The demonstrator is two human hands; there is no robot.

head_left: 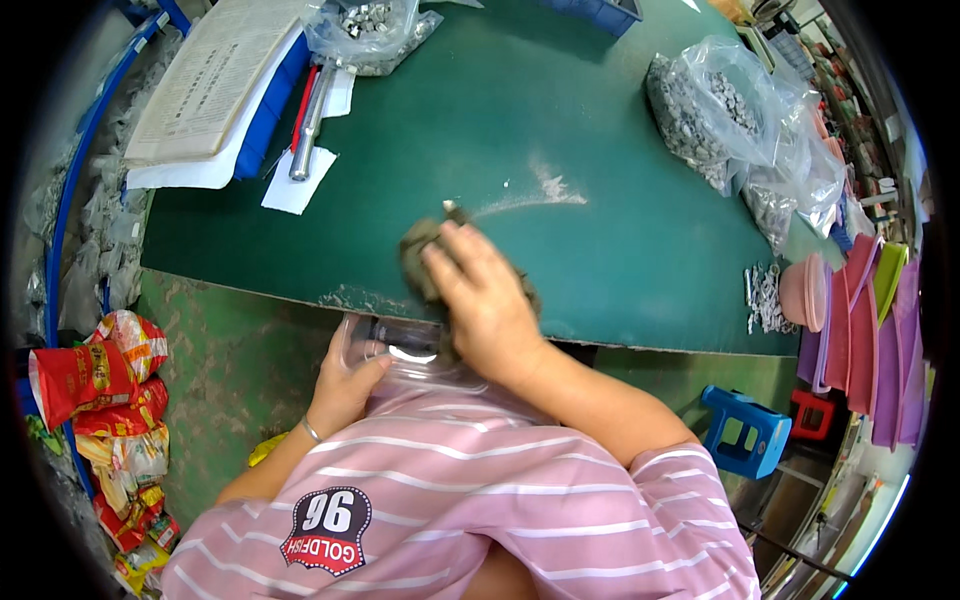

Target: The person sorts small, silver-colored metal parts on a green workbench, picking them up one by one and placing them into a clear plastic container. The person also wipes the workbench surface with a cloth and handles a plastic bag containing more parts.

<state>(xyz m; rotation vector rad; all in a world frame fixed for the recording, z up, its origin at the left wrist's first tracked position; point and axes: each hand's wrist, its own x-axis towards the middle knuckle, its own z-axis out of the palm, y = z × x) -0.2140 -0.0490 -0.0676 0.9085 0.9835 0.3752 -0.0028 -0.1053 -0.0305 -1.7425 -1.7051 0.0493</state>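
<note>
Against the green tabletop (390, 140), my right hand (487, 300) presses a crumpled olive-green cloth (418, 250) near the front edge. Below that edge, my left hand (347, 385) grips a clear plastic container (405, 345) by its left side, close to my body. Part of the container is hidden under my right wrist. A streak of white powder (550, 187) lies beyond the cloth, and more pale debris (360, 298) is scattered along the edge to its left.
Bags of small metal parts (690, 120) stand at the right, another bag (365, 30) at the far left. A blue tray (270, 110) with papers and a metal rod (312, 125) are at left. Small metal pieces (768, 300) lie near the right corner; a blue stool (745, 430) stands below.
</note>
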